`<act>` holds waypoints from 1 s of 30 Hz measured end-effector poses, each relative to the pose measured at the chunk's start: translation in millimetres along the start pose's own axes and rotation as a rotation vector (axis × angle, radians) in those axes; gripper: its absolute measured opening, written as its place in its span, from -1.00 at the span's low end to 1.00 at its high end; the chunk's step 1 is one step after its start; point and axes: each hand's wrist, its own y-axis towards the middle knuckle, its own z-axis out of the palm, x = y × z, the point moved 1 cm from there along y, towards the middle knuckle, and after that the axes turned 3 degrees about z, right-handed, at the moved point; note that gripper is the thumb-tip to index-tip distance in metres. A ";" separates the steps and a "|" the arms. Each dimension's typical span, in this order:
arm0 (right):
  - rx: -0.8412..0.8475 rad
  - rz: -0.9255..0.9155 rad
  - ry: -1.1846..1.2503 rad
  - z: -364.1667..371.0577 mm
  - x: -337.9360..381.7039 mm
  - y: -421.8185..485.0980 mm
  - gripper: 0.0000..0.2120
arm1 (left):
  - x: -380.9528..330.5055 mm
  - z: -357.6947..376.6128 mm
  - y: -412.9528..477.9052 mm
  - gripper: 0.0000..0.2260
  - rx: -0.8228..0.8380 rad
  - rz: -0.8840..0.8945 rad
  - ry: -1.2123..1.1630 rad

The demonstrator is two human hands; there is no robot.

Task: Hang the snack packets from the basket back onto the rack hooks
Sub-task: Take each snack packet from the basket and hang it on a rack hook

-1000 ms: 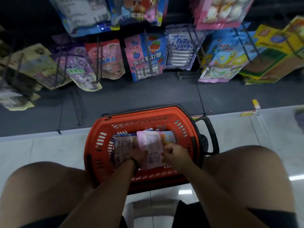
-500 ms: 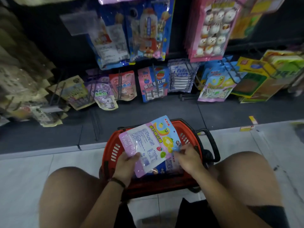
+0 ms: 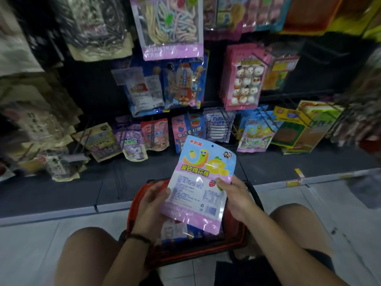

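The held packet (image 3: 198, 182) covers most of the orange basket (image 3: 132, 211) and the packets inside it (image 3: 175, 228) — the hanging packets at the left edge (image 3: 41, 124) are blurred past reading, the top row (image 3: 169, 27) cut off.

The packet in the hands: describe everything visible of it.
The packet is a glossy plastic pouch, blue above with a cartoon worm and yellow lettering, pink below with small print, a hang hole near the top. Held upright, slightly tilted, over the basket; left hand and right hand grip its side edges.
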 end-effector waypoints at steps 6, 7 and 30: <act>0.070 -0.048 -0.148 9.4 22.9 1.9 -0.83 | -35.3 2.0 17.2 -0.62 0.099 0.220 0.438; 0.080 -0.054 -0.146 11.2 25.0 1.6 -0.84 | -38.3 2.8 20.2 -0.63 0.080 0.238 0.483; 0.410 -0.485 -0.668 40.7 137.5 -19.5 -0.18 | -129.0 65.4 18.0 -0.74 0.106 0.427 0.380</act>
